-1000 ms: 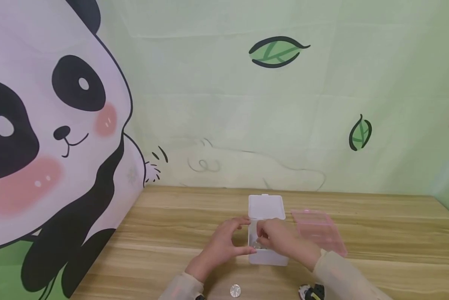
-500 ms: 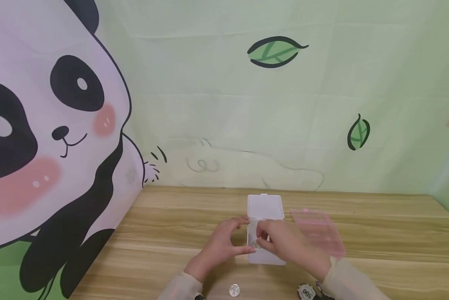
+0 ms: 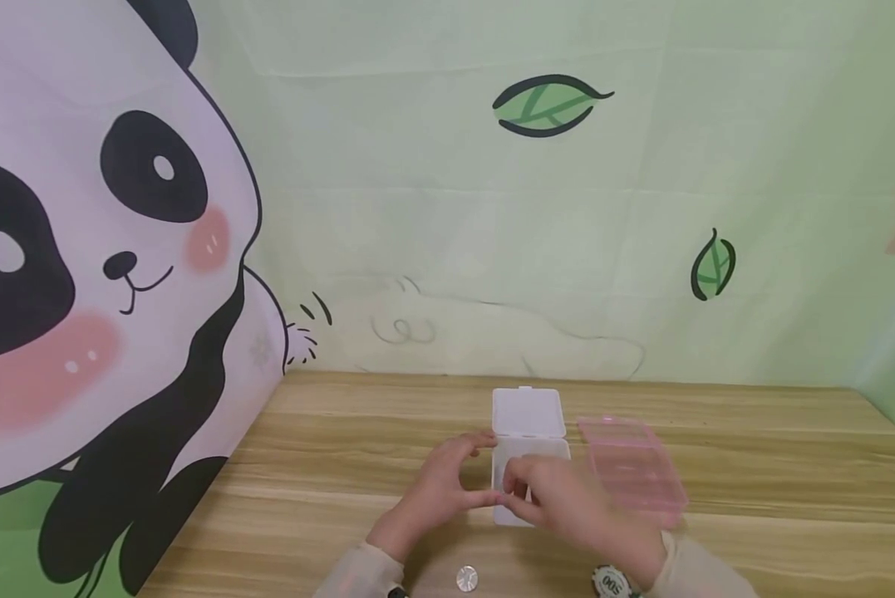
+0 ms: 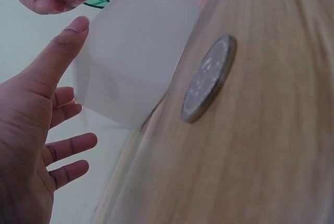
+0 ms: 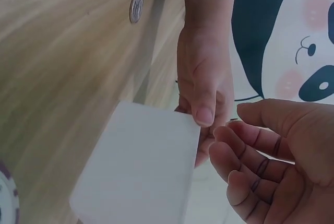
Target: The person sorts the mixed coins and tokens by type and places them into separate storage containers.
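Just now, R hand (image 3: 559,494) shifted toward the near edge of the white box (image 3: 510,514), lower ctr of frame; its loosely curled fingers look empty, so prob. nothing left to let go. L hand (image 3: 443,482) grips box's left side. Coin (image 3: 466,579) at btm ctr.

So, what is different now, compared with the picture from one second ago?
The right hand has drawn back slightly, toward the front of the white box. More of the box's far end and of the poker chip shows. I cannot tell whether that hand holds anything. The left hand still grips the box's left side; the coin, open lid and pink box stayed put.
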Available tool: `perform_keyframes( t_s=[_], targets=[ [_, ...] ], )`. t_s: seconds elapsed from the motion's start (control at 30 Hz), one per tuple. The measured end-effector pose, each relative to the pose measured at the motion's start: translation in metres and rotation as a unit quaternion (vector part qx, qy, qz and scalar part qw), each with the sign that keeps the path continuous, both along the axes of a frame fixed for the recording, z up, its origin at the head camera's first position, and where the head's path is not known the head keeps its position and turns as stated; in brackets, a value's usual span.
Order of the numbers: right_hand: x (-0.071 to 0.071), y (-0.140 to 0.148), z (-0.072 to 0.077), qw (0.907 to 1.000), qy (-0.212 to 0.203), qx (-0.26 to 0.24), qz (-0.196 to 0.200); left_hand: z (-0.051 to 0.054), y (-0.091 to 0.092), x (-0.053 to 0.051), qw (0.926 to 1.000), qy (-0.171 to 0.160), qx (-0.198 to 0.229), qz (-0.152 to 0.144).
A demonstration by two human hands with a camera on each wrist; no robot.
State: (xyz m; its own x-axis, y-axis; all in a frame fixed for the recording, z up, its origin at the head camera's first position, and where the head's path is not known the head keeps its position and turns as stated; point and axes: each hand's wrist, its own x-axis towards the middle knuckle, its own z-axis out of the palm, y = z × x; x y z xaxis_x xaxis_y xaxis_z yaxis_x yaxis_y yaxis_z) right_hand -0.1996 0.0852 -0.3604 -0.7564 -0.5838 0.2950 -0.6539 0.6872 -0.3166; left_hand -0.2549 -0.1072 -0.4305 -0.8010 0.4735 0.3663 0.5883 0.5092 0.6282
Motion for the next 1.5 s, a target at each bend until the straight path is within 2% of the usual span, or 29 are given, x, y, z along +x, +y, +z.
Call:
perform_keyframes(
  t_s=[0.27,0.47,0.73,1.0,1.3,1.5],
  targets=[
    [0.009,-0.004,-0.012,0.9997,-0.003,0.019,0.018,-0.003,-0.001,-0.001,0.9997,0.022,-0.007,0.0],
    [0.013,-0.009,-0.021,0.9989,-0.005,0.028,0.037,-0.003,-0.002,-0.001,0.9997,0.025,-0.007,0.0],
    [0.018,-0.018,-0.028,0.9967,0.015,0.056,0.058,-0.002,-0.001,0.0,0.9995,0.031,-0.003,0.002],
    [0.018,-0.028,-0.035,0.9929,-0.044,0.071,0.084,-0.003,-0.001,0.0,0.9996,0.024,-0.012,0.011],
    [0.017,-0.033,-0.043,0.9911,-0.028,0.089,0.095,-0.002,0.0,0.0,0.9996,0.028,-0.003,0.009],
    [0.017,-0.037,-0.045,0.9905,-0.034,0.099,0.09,-0.003,0.0,0.0,0.9996,0.026,-0.001,0.008]
  ],
)
